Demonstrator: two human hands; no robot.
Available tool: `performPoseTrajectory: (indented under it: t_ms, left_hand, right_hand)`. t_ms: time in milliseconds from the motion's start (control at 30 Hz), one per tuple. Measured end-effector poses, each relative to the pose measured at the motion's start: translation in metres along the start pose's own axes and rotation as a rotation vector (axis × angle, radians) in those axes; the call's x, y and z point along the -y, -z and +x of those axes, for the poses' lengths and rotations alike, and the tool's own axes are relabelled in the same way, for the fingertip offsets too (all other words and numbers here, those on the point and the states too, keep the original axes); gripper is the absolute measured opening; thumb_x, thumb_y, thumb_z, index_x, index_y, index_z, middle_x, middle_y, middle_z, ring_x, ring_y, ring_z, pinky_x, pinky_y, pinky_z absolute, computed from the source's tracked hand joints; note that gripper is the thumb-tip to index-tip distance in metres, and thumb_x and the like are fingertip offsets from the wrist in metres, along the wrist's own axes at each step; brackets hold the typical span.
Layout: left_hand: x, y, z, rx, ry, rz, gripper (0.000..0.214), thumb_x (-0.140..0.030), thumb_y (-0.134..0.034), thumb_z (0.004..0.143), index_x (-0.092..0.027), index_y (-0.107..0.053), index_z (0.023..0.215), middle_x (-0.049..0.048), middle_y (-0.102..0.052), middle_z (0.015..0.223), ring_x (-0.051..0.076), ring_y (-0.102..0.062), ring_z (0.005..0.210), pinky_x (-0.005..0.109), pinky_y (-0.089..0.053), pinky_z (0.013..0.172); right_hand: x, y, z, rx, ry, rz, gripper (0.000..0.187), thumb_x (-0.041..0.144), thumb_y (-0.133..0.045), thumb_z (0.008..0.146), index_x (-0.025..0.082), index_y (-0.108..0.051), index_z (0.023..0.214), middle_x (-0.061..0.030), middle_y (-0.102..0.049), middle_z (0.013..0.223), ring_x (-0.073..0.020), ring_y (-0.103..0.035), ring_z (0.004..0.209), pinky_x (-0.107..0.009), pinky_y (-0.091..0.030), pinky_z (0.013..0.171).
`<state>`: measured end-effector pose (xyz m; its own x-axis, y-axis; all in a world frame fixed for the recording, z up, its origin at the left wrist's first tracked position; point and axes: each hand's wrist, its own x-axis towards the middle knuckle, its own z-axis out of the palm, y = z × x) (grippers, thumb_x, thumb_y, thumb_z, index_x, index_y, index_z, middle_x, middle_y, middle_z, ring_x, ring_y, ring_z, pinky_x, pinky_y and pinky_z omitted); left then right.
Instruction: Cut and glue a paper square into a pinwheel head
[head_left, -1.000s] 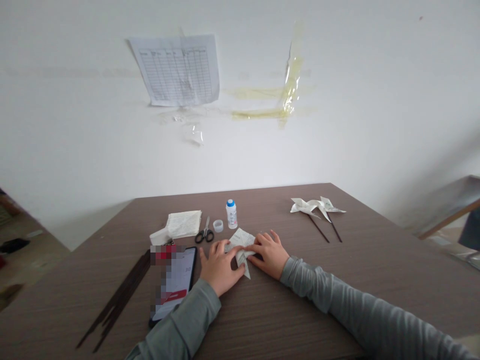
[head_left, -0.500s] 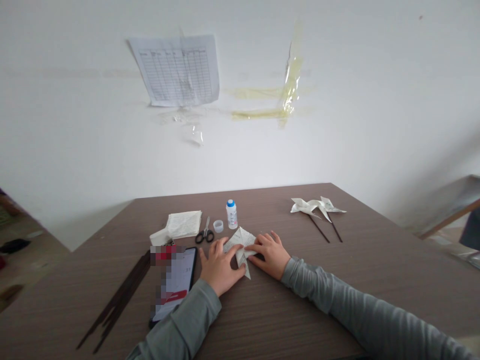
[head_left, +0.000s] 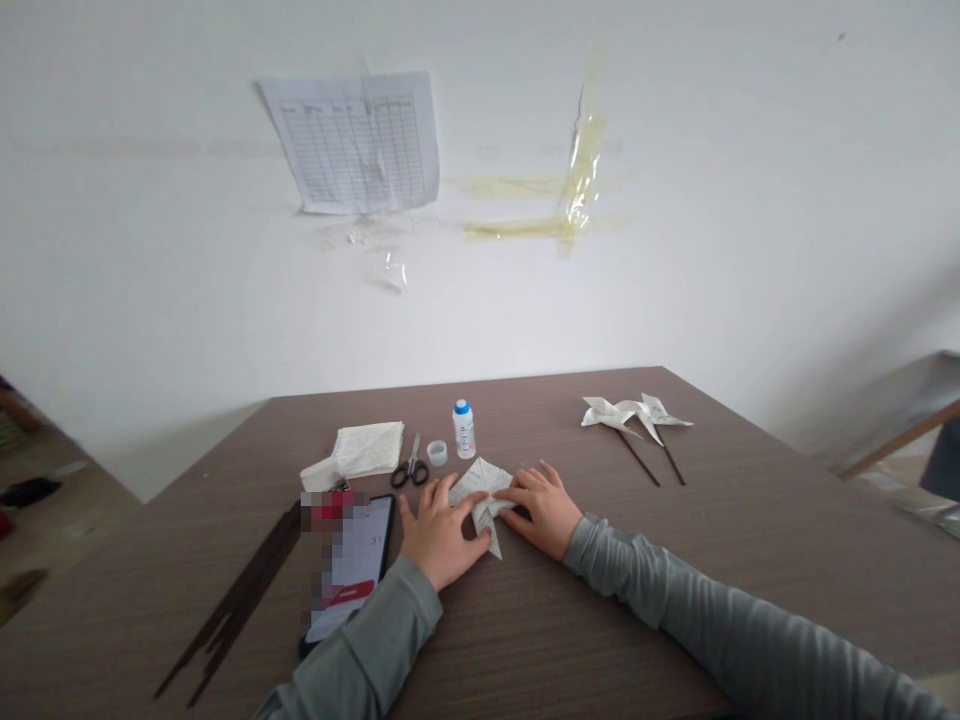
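A folded piece of printed paper [head_left: 480, 485] lies on the brown table [head_left: 675, 560] in front of me. My left hand [head_left: 437, 535] rests on its left side with fingers pressing the folds flat. My right hand [head_left: 544, 508] presses on its right side, index finger pointing at the centre. Both hands are pinning the paper down at its middle. Just beyond the paper stand a small white bottle with a blue cap [head_left: 464, 428], its loose clear cap [head_left: 436, 452] and a pair of black-handled scissors [head_left: 410, 466].
A phone [head_left: 352, 560] lies left of my left hand, with a bundle of dark thin sticks [head_left: 240, 595] farther left. A stack of paper sheets [head_left: 364, 448] sits behind the phone. Two finished paper pinwheels on sticks [head_left: 634, 420] lie at the far right.
The paper's upper flap rose slightly and has settled flatter again. Both hands stay in nearly the same place on the paper.
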<state>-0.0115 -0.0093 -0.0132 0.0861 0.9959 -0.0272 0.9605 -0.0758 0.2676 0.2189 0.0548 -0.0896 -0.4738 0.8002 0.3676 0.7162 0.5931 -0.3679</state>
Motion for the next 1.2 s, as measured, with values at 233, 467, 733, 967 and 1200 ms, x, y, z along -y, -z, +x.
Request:
performPoseTrajectory:
  t_ms: [233, 467, 733, 967, 1200]
  left_hand:
    - [0.005, -0.006, 0.001, -0.036, -0.019, -0.004, 0.06, -0.044, -0.09, 0.107, -0.046, -0.093, 0.167, 0.0139, -0.065, 0.201, 0.055, -0.052, 0.189, 0.096, -0.031, 0.155]
    - [0.008, -0.008, 0.001, -0.03, -0.018, 0.011, 0.063, -0.046, -0.09, 0.109, -0.045, -0.09, 0.172, 0.016, -0.056, 0.207, 0.056, -0.046, 0.193, 0.096, -0.028, 0.156]
    - [0.003, -0.002, -0.003, -0.025, -0.024, 0.011, 0.054, -0.041, -0.09, 0.111, -0.045, -0.094, 0.164, 0.0143, -0.061, 0.204, 0.054, -0.049, 0.193, 0.094, -0.028, 0.157]
    - [-0.003, 0.005, -0.006, 0.001, -0.008, -0.002, 0.053, -0.039, -0.09, 0.111, -0.046, -0.095, 0.163, 0.0141, -0.063, 0.202, 0.054, -0.05, 0.192, 0.096, -0.029, 0.156]
    - [-0.001, 0.001, -0.005, -0.008, -0.012, -0.01, 0.052, -0.04, -0.091, 0.111, -0.047, -0.095, 0.162, 0.0125, -0.064, 0.201, 0.054, -0.05, 0.192, 0.097, -0.029, 0.156]
  right_hand:
    - [0.002, 0.001, 0.001, -0.004, 0.007, -0.01, 0.025, 0.039, -0.091, 0.11, 0.044, -0.103, 0.132, -0.0073, -0.091, 0.117, -0.038, -0.087, 0.122, -0.075, -0.057, 0.143]
    - [0.008, 0.002, 0.004, 0.037, -0.039, -0.02, 0.024, 0.039, -0.093, 0.109, 0.042, -0.103, 0.13, -0.0091, -0.09, 0.12, -0.0422, -0.086, 0.127, -0.079, -0.055, 0.142]
    - [0.004, 0.0, 0.001, 0.0, -0.003, -0.023, 0.024, 0.04, -0.091, 0.112, 0.044, -0.102, 0.132, -0.0077, -0.089, 0.119, -0.0391, -0.084, 0.125, -0.075, -0.058, 0.14]
    - [0.002, -0.001, 0.0, -0.009, -0.01, 0.009, 0.024, 0.037, -0.088, 0.113, 0.042, -0.102, 0.132, -0.0076, -0.089, 0.118, -0.0376, -0.086, 0.124, -0.073, -0.058, 0.14]
    - [-0.002, -0.007, 0.0, -0.034, 0.034, -0.043, 0.026, 0.038, -0.087, 0.114, 0.044, -0.102, 0.134, -0.0071, -0.089, 0.117, -0.0362, -0.086, 0.121, -0.071, -0.062, 0.137]
